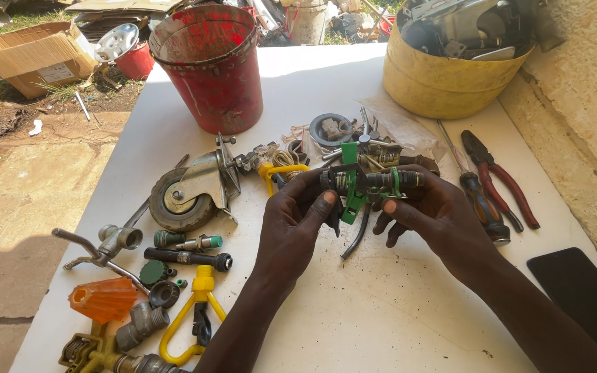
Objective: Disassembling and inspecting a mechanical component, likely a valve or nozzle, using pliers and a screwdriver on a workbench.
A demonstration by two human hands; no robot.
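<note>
Surface: white table (381, 304) outdoors.
Red bucket (209, 65), 11 o'clock: contents hidden.
Yellow tub (443, 83), 1 o'clock: metal scrap, cut off.
Hands: left hand (295, 228) and right hand (437, 214) both grip green-black sprinkler (364, 183), centre.

Red bucket (210, 65) upper centre; yellow tub (443, 79) upper right; caster wheel (186, 193) centre left; red-handled pliers (502, 176) right; cardboard box (36, 55) upper left; white bench (381, 304).

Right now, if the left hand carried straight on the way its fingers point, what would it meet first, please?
Probably the pile of springs and small metal fittings just beyond the green-and-black sprinkler head that the left hand holds; depth is unclear.
</note>
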